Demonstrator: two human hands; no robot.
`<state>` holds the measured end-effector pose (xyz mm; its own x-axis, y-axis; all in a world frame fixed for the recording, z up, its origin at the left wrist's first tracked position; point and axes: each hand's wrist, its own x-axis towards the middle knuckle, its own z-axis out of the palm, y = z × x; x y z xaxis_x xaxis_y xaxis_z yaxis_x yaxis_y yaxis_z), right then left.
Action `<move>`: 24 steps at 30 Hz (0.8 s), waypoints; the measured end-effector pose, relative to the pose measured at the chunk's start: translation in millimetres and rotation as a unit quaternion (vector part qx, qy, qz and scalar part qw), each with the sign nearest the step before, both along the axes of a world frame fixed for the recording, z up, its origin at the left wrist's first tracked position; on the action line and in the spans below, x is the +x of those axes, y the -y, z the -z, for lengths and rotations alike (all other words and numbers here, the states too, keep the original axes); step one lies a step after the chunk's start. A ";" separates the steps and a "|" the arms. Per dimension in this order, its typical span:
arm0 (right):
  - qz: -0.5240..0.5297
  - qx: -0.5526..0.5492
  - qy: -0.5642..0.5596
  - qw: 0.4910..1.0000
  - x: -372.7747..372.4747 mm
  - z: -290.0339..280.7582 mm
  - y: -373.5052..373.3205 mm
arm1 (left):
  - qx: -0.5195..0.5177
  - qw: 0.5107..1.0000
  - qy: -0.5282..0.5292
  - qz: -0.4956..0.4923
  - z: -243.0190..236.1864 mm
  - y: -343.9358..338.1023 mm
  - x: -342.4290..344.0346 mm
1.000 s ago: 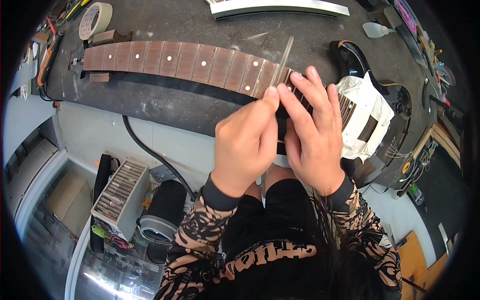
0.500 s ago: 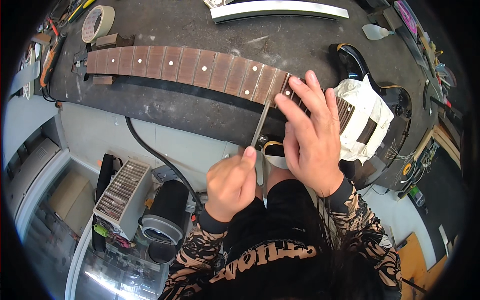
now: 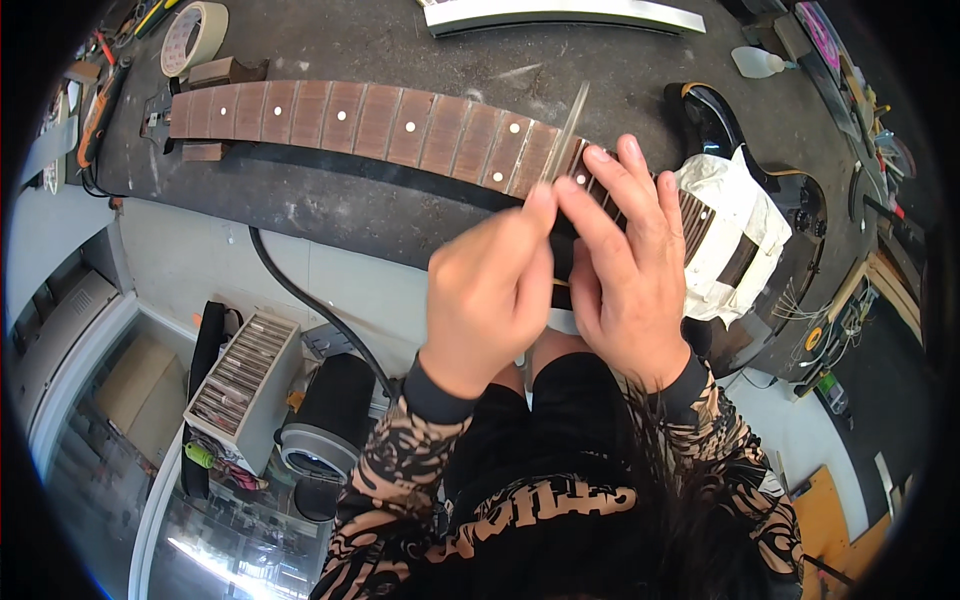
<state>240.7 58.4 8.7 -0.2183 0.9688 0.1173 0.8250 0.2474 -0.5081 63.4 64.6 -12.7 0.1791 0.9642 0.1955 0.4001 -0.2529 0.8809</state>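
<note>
An electric guitar lies across the bench, its brown fretboard with round white dots facing up. White masking tape covers part of its dark body. My left hand is closed around a slim metal file, slightly blurred, which lies crosswise over the fretboard and sticks out past its far edge. My right hand rests on the fretboard just right of the file, fingers stretched out and holding nothing. Its index fingertip is close beside the file and my left thumb; whether they touch, I cannot tell.
A wooden block and a tape roll sit near the headstock. Along the far side lie a long white-and-silver bar and a small clear bottle. Below the bench edge stand a box of slats and a black cylinder.
My left hand has moved up and away from me, pushing the file across the fretboard so that its tip now passes the far edge. My right hand stays nearly in place.
</note>
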 end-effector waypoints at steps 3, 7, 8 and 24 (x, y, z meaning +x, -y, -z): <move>-0.015 0.005 0.012 1.000 1.7 5.1 3.8 | 0.003 0.999 -0.031 -0.008 -3.2 42.5 -16.2; -0.017 0.002 0.008 1.000 -0.4 0.2 0.9 | -0.043 0.998 -0.036 0.006 -11.8 13.3 -5.4; -0.009 -0.003 0.000 1.000 -3.1 -2.7 -0.8 | -0.014 1.000 -0.017 0.001 -7.5 -7.1 1.2; -0.015 0.005 0.002 1.000 2.6 1.1 1.2 | 0.001 0.999 -0.047 -0.008 6.2 53.2 -18.2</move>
